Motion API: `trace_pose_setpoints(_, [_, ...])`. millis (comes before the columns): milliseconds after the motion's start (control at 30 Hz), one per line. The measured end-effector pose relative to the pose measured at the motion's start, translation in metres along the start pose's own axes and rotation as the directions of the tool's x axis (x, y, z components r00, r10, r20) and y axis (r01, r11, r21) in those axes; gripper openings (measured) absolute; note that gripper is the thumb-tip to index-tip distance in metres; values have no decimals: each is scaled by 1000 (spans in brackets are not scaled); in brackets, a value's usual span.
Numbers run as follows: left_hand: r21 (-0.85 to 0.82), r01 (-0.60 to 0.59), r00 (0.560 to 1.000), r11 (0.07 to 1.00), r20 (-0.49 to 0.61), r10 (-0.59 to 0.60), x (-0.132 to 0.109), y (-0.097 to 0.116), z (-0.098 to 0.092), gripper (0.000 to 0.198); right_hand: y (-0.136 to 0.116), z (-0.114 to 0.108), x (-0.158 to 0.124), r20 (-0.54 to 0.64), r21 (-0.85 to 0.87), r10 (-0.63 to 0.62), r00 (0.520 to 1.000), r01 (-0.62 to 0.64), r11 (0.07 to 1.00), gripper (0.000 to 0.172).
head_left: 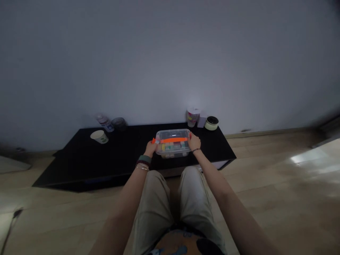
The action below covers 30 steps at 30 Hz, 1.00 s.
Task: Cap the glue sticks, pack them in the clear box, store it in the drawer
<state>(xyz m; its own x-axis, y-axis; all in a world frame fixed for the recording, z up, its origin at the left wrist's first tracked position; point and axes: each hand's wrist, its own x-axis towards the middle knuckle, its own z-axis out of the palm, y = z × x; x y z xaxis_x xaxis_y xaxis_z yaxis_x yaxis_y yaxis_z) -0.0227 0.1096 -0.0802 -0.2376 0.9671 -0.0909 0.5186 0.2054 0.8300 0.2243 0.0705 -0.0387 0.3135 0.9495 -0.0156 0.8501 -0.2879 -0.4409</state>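
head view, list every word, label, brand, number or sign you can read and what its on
None can be read.
Bottle: label markings too blurred.
White cup: green print, no legible words.
Lidded cup: colourful print, too small.
Clear box: nothing legible.

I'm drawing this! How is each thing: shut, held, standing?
Clear box: lid on, things inside
Orange handle: lying across the lid
Left hand: gripping box's left end
Right hand: gripping its right end
Paper cup: standing
Bottle: standing, cap blurred
Dark container: standing
Printed cup: standing
Pale block: standing
Round tin: standing, black top
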Motion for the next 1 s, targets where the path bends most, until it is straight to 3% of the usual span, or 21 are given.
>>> trace_pose_setpoints(167, [-40, 0, 997, 999, 79, 3, 0, 3, 0, 32, 0, 1, -1, -14, 11, 14, 1000, -14, 1000, 46])
trace_pose_setpoints(400, [45, -26, 998, 999, 55, 23, -12, 8, 8, 48, 1, 3, 1, -16, 6, 27, 1000, -27, 1000, 45])
trace_pose_setpoints(800, [248, -66, 997, 966, 66, 51, -22, 18, 2, 56, 3, 11, 3, -29, 0, 54, 998, -54, 999, 48])
trace_pose_setpoints(1000, [108, -32, 999, 994, 30, 29, -21, 12, 7, 57, 11, 12, 15, 3, 98, 27, 1000, -28, 995, 48])
